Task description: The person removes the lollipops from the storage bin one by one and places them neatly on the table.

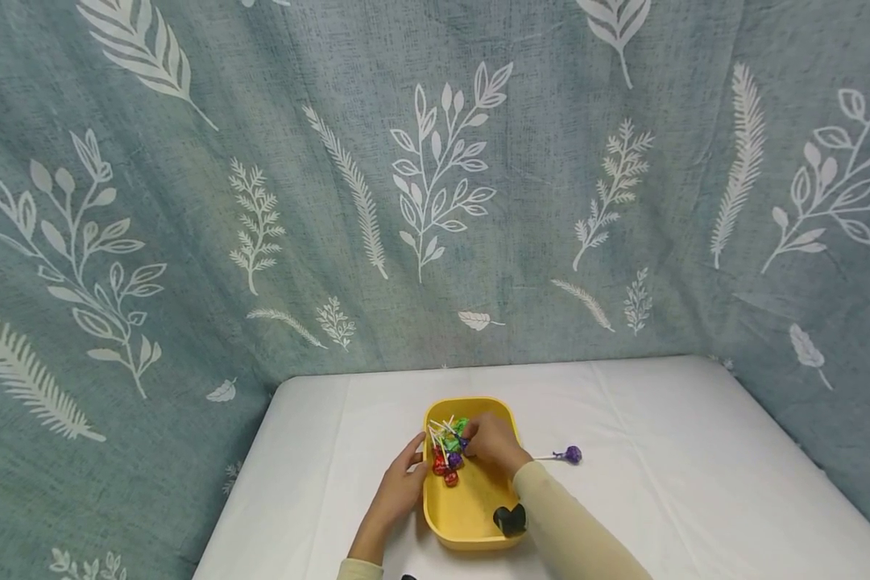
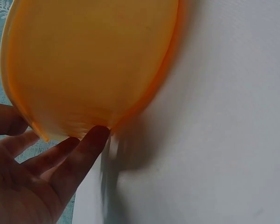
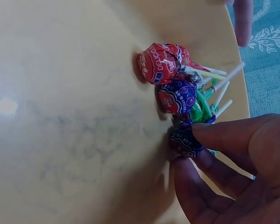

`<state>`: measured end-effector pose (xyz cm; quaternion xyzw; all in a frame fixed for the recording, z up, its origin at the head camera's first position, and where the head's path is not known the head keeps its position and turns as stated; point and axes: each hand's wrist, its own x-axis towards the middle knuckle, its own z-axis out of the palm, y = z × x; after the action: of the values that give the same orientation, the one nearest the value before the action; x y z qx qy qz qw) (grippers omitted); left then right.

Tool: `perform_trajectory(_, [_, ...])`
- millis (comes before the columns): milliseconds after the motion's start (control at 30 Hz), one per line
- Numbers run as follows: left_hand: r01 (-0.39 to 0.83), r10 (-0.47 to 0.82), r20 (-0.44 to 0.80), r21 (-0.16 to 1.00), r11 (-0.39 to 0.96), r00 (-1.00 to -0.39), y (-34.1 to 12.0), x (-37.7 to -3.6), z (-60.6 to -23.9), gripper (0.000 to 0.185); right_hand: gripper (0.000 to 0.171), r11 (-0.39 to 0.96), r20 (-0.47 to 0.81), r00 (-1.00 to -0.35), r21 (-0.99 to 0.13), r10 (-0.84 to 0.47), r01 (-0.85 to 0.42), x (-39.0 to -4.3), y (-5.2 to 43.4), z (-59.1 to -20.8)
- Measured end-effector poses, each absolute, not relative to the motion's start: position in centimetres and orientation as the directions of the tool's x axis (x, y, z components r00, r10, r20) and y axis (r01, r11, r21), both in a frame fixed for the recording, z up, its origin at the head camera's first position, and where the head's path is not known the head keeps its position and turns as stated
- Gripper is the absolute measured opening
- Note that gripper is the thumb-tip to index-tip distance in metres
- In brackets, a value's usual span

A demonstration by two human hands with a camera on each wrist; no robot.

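Observation:
A yellow tray (image 1: pixel 471 541) stands on the white table. My left hand (image 1: pixel 399 487) rests against its left side, with fingers spread and fairly straight along the outer wall; the left wrist view shows the fingertips (image 2: pixel 100 133) right at the tray's edge. Inside the tray, my right hand (image 1: pixel 491 441) pinches a purple-wrapped lollipop (image 3: pixel 185 140) between thumb and fingers, its stick mostly hidden. Beside it lie another purple lollipop (image 3: pixel 177 96), red lollipops (image 3: pixel 158 64) and green-wrapped ones (image 3: pixel 200 111), gathered at the tray's left with their white sticks towards the rim.
To the right of the tray, a purple lollipop (image 1: pixel 573 455) lies on the white tablecloth (image 1: pixel 660 483). A black heart-shaped patch (image 1: pixel 509 519) shows at the tray's near right, by the right sleeve (image 1: pixel 565 524). Leaf-patterned green curtain (image 1: pixel 435 322) hangs behind the table and at both sides.

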<state>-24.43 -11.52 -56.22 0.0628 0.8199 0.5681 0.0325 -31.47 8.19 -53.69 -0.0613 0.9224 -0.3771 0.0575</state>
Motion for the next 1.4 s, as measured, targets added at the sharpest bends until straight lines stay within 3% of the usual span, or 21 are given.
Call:
perform_trajectory(533, [0.056,0.127,0.007,0.924,0.378,-0.992,-11.6,-24.4,-55.8,0.054,0.014,0.692,-0.117,-0.982,-0.722,-0.147,-0.017,-30.7,8.6,-51.7])
perform_trajectory(967, [0.050,0.121,0.002,0.918,0.394,-0.993,-11.4,-24.4,-55.9,0.053,0.013,0.679,-0.036,-0.986,-0.729,-0.165,-0.087,-30.1,8.9,-50.6])
perform_trajectory(1200, [0.059,0.131,0.008,0.921,0.386,-0.991,-11.4,-24.5,-56.0,0.053,0.013,0.671,0.086,-0.982,-0.719,-0.168,-0.178,-29.2,9.8,-49.9])
perform_trajectory(1400, [0.061,0.125,0.013,0.920,0.387,-0.992,-11.2,-24.5,-55.9,0.053,0.016,0.640,0.064,-0.989,-0.757,-0.131,-0.134,-28.7,10.7,-49.8])
